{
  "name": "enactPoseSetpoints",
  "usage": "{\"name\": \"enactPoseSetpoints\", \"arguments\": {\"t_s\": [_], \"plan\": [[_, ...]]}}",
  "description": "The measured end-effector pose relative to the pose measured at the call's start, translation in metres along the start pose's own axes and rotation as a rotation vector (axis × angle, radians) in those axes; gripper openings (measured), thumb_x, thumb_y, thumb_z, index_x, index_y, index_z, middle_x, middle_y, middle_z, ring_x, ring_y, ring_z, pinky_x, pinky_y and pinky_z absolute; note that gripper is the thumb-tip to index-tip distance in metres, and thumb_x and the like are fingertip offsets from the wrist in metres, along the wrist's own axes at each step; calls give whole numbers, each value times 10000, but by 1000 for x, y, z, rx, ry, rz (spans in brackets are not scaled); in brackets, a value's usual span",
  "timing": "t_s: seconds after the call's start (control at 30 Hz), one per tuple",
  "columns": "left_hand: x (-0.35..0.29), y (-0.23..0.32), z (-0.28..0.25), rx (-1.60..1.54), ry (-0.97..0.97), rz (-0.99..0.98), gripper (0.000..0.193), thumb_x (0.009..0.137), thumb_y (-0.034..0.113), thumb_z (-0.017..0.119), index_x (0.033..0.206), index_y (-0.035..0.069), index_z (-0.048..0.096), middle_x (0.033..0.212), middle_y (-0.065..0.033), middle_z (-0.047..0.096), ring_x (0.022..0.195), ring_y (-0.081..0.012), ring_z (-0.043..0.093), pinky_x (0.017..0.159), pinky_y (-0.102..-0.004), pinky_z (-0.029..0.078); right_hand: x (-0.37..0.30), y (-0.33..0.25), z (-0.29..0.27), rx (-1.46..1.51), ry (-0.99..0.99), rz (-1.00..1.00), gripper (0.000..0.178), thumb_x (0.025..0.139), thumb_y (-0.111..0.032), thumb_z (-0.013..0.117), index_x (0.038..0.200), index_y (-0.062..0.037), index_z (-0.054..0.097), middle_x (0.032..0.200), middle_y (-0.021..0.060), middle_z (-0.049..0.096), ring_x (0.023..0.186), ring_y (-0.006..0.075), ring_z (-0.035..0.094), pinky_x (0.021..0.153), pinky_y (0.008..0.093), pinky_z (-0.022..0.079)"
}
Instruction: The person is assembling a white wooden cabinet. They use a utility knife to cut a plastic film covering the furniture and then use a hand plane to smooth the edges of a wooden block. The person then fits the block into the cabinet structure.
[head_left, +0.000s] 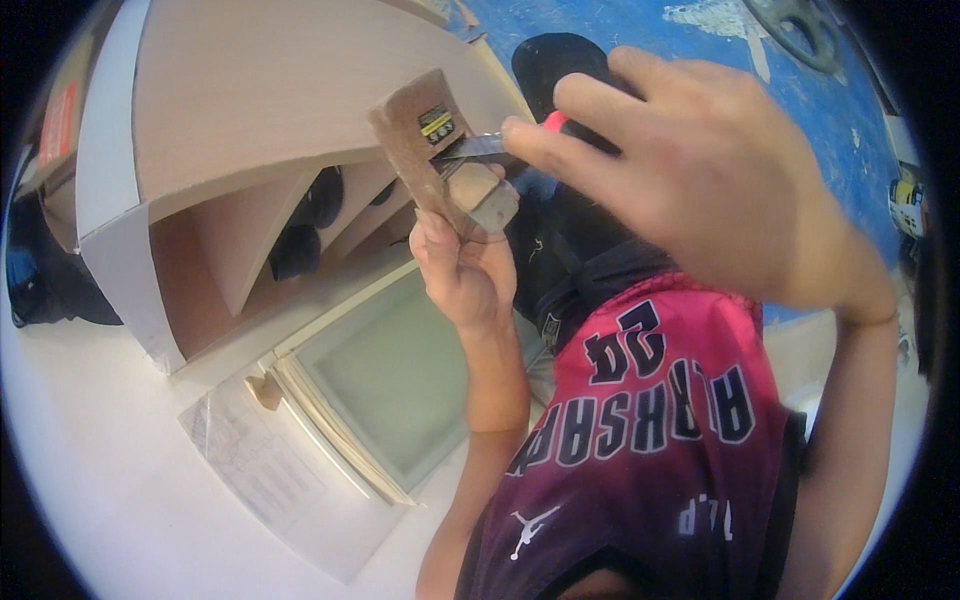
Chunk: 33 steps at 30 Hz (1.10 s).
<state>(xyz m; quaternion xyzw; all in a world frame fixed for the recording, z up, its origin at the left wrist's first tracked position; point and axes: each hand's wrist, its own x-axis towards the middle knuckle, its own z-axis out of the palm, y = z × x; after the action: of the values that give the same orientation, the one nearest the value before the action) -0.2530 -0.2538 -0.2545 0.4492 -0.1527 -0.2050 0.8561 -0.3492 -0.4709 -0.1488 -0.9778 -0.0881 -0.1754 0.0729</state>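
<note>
Brown block point(410, 140) was in the left hand point(465, 270), fingers closed round its lower end, seen against the cabinet's point(270, 90) right part. Right hand point(700, 170) half-curled, a fingertip at the metal strip's point(478, 147) outer end; couldn't tell whether it pinched. Risk, as judged: a sideways pull on the strip could have twisted the block loose. Long axis slanted; upper end pointed from the left palm toward the cabinet.
</note>
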Motion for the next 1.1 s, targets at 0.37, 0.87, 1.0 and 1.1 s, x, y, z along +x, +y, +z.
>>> {"name": "enactPoseSetpoints", "arguments": {"t_s": [0.37,0.87,1.0,1.1], "plan": [[11,34,19,873,121,388,562,810,192,877,1253,-72,654,1188,-182,692,1062,-298,683,944,-382,534,-11,36,1,372,36,72,373,874,-110,692,1246,-119,691,917,55,646,772,233,637,634,347,506],[12,33,57,1128,22,638,637,658,62,940,1233,-34,681,1064,-167,714,933,-297,706,826,-371,569,-2,1,104,2522,273,607,260,985,-107,673,1210,-7,587,891,55,638,684,118,613,575,268,500],[11,35,55,1108,31,620,636,659,61,936,1234,-36,682,1080,-162,716,951,-289,706,834,-369,569,0,-5,104,2559,226,646,183,996,-72,635,1158,9,607,932,88,675,710,133,650,587,285,522],[11,35,51,1116,59,617,641,655,57,934,1238,-35,683,1092,-158,717,964,-285,706,840,-368,570,5,-10,105,2548,182,694,158,994,-45,620,1143,8,611,934,84,679,730,138,659,593,292,535]]}}
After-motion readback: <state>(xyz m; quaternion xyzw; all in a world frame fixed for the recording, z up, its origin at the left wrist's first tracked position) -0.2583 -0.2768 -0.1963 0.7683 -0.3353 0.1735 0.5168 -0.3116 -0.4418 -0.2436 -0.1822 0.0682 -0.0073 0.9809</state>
